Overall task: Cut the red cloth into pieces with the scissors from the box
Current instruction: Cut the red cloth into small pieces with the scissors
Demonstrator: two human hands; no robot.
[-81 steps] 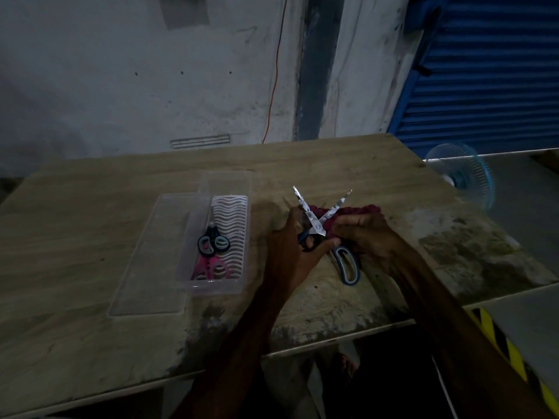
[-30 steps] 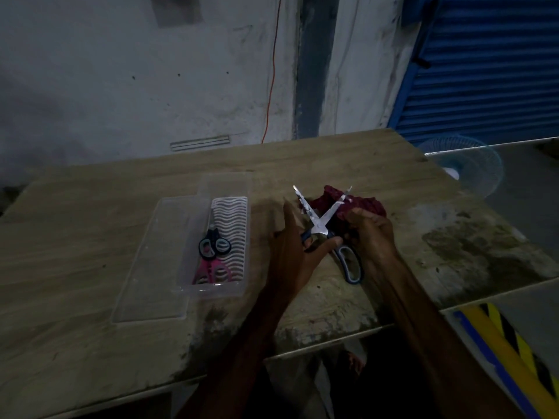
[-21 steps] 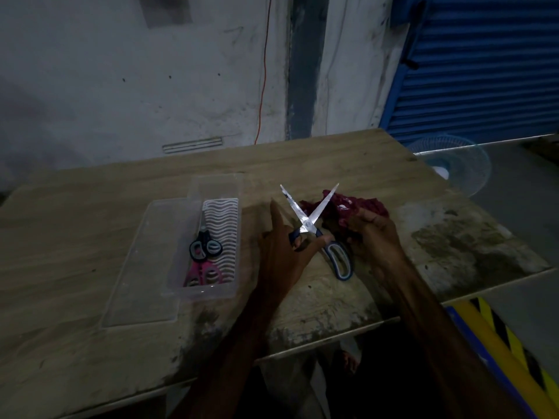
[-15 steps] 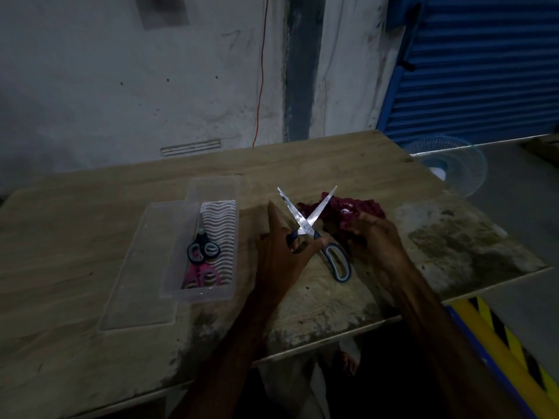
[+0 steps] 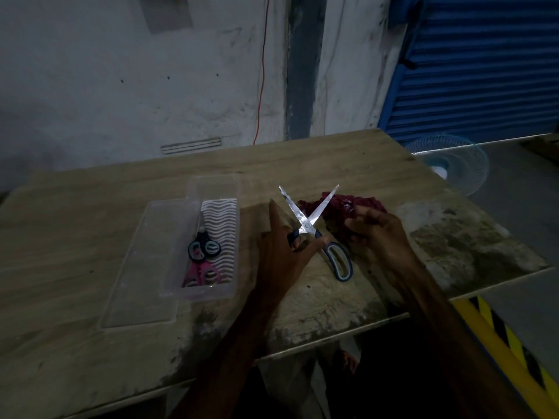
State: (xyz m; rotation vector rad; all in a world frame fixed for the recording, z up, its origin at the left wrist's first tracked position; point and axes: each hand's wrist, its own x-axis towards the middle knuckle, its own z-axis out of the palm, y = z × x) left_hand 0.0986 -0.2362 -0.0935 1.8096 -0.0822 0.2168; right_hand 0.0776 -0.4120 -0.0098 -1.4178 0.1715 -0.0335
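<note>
Blue-and-grey handled scissors [image 5: 308,220] stand with their blades spread wide, tips pointing away from me. My left hand [image 5: 281,255] grips one handle loop; the other loop [image 5: 340,263] hangs free toward the table. The crumpled red cloth [image 5: 338,208] lies on the wooden table [image 5: 90,225] just right of the blades. My right hand [image 5: 378,231] is closed on the cloth's near edge. The clear plastic box [image 5: 211,246] sits to the left.
Inside the box lie a black-handled pair of scissors [image 5: 204,247] and a pink-handled pair [image 5: 201,275]. The clear lid [image 5: 145,264] lies flat against the box's left side. A fan [image 5: 453,164] stands past the table's right edge.
The open scissors have shifted slightly left, away from the cloth, and the blades now cross clear of it. My right hand keeps its hold on the cloth.
</note>
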